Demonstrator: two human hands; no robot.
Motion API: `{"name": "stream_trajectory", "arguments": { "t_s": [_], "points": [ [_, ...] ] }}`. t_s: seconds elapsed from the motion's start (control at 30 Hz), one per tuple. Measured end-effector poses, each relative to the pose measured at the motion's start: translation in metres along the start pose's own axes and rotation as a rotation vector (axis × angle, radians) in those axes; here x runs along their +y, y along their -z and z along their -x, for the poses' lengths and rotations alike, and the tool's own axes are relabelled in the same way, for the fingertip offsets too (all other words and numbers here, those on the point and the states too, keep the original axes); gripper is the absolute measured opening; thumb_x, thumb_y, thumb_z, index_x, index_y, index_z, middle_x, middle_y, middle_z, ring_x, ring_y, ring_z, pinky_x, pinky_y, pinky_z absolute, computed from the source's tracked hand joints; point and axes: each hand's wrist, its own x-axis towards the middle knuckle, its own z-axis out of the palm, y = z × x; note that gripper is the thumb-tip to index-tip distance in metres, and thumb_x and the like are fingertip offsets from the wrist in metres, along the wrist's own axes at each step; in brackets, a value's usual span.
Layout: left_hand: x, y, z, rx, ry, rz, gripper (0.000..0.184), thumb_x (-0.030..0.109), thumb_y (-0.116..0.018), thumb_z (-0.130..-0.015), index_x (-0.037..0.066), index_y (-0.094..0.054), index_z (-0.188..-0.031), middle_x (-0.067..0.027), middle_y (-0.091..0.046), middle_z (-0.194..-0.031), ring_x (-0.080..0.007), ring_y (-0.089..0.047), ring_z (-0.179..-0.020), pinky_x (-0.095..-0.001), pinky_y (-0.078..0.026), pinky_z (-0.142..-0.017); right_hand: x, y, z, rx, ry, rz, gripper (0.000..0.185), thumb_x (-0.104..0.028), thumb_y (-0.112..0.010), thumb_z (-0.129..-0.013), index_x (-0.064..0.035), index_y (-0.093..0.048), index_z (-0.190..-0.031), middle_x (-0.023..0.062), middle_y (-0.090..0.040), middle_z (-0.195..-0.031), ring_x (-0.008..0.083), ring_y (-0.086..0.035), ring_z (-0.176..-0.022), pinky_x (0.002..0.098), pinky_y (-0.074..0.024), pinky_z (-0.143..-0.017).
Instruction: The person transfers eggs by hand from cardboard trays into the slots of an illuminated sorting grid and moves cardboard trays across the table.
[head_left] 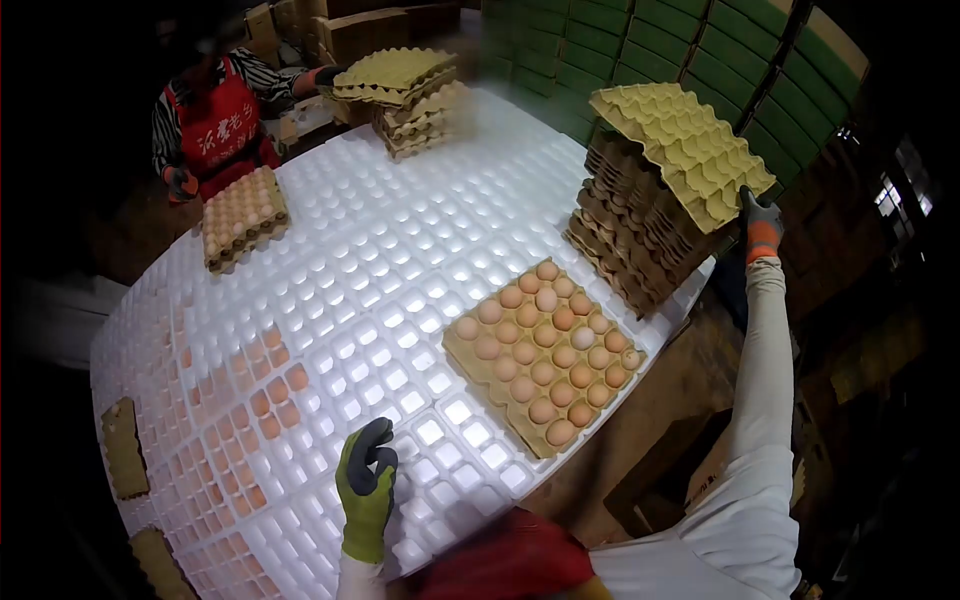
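My right hand (pixel 763 222), in a grey and orange glove, grips the near corner of a yellowish cardboard egg tray (pixel 690 150). That tray sits tilted on top of a tall stack of brown egg trays (pixel 640 220). My left hand (pixel 368 490), in a green and grey glove, is held over the white foam with fingers loosely curled and apart, nothing in them. Between my hands lies a cardboard tray full of brown eggs (pixel 545 350), near the table's right edge. White foam egg moulds (pixel 380 270) cover the table.
Brown eggs (pixel 270 395) fill some foam pockets at left. Across the table, a co-worker in a red apron (pixel 225 125) has one hand at another tray stack (pixel 405 95); a filled egg tray (pixel 243 218) lies nearby. Green boxes (pixel 690 50) are piled behind. Cardboard pieces (pixel 124 448) lie at the left edge.
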Motion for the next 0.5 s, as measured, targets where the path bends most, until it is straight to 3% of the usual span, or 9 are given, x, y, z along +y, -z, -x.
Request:
{"name": "stream_trajectory", "arguments": {
  "t_s": [0.03,0.07,0.13,0.27,0.33,0.37,0.4,0.47,0.5],
  "points": [
    [0.004,-0.002,0.007,-0.032,0.019,-0.087,0.042,-0.005,-0.060,-0.087,-0.002,-0.063,-0.129,-0.0101,-0.066,-0.123,-0.0202,-0.065,-0.112,-0.0328,-0.052,-0.096,0.012,-0.011,-0.003,0.045,-0.014,0.138,0.060,-0.060,-0.068,-0.084,-0.0018,-0.076,-0.097,0.0198,-0.074,-0.097,0.0354,-0.070,-0.093,0.0449,-0.0517,-0.084],
    [0.003,-0.003,0.014,-0.034,0.012,-0.092,0.045,-0.004,-0.060,-0.084,-0.002,-0.063,-0.129,-0.0110,-0.066,-0.122,-0.0210,-0.065,-0.111,-0.0325,-0.052,-0.095,0.024,-0.020,-0.001,0.091,-0.030,0.277,0.063,-0.062,-0.066,-0.084,-0.0022,-0.076,-0.100,0.0222,-0.074,-0.104,0.0385,-0.069,-0.101,0.0463,-0.0519,-0.090],
    [-0.004,-0.001,0.027,-0.029,-0.003,-0.105,0.051,-0.002,-0.060,-0.078,-0.004,-0.063,-0.128,-0.0129,-0.066,-0.120,-0.0224,-0.065,-0.109,-0.0320,-0.052,-0.093,0.035,-0.030,0.004,0.096,-0.011,0.240,0.067,-0.064,-0.063,-0.086,-0.0029,-0.074,-0.112,0.0231,-0.071,-0.118,0.0401,-0.065,-0.114,0.0461,-0.0500,-0.098],
    [-0.029,0.012,0.042,-0.041,0.129,-0.115,0.047,-0.001,-0.062,-0.080,-0.004,-0.063,-0.127,-0.0128,-0.065,-0.119,-0.0219,-0.064,-0.108,-0.0323,-0.052,-0.092,0.054,-0.028,-0.030,-0.139,0.068,0.201,0.076,-0.071,-0.058,-0.086,-0.0019,-0.072,-0.115,0.0246,-0.069,-0.120,0.0433,-0.063,-0.116,0.0479,-0.0486,-0.099],
    [-0.036,0.008,0.043,-0.078,0.082,-0.126,0.040,-0.004,-0.064,-0.089,-0.002,-0.063,-0.129,-0.0097,-0.066,-0.120,-0.0187,-0.065,-0.110,-0.0308,-0.052,-0.094,0.054,-0.021,-0.046,-0.218,0.192,0.311,0.072,-0.069,-0.054,-0.091,-0.0042,-0.072,-0.116,0.0223,-0.070,-0.118,0.0435,-0.065,-0.111,0.0488,-0.0496,-0.093],
    [-0.034,0.003,0.045,-0.091,0.101,-0.134,0.040,-0.003,-0.064,-0.087,-0.002,-0.064,-0.127,-0.0113,-0.066,-0.120,-0.0196,-0.065,-0.106,-0.0306,-0.052,-0.091,0.040,-0.004,-0.035,-0.283,0.173,0.211,0.069,-0.068,-0.051,-0.093,-0.0057,-0.073,-0.115,0.0198,-0.073,-0.114,0.0407,-0.068,-0.106,0.0475,-0.0506,-0.089],
    [-0.035,-0.006,0.041,-0.101,0.093,-0.128,0.040,-0.002,-0.064,-0.086,-0.002,-0.065,-0.126,-0.0129,-0.065,-0.121,-0.0205,-0.065,-0.103,-0.0303,-0.053,-0.088,0.040,0.001,-0.034,-0.298,-0.078,-0.028,0.065,-0.063,-0.053,-0.095,-0.0046,-0.073,-0.114,0.0160,-0.075,-0.109,0.0341,-0.071,-0.100,0.0434,-0.0514,-0.086],
    [-0.051,-0.021,0.044,-0.128,0.138,-0.115,0.037,-0.001,-0.066,-0.089,0.000,-0.066,-0.126,-0.0120,-0.065,-0.122,-0.0201,-0.065,-0.105,-0.0301,-0.053,-0.087,0.020,0.028,0.015,-0.017,0.121,-0.107,0.060,-0.058,-0.058,-0.096,-0.0030,-0.074,-0.113,0.0123,-0.077,-0.105,0.0280,-0.072,-0.094,0.0395,-0.0519,-0.085],
    [-0.058,-0.029,0.047,-0.150,0.134,-0.137,0.035,-0.001,-0.067,-0.090,0.003,-0.067,-0.125,-0.0104,-0.065,-0.123,-0.0207,-0.065,-0.106,-0.0318,-0.054,-0.087,0.027,0.029,0.030,-0.065,0.240,-0.200,0.057,-0.055,-0.060,-0.096,-0.0038,-0.074,-0.115,0.0118,-0.076,-0.108,0.0271,-0.072,-0.096,0.0381,-0.0521,-0.088]
  ]
}}
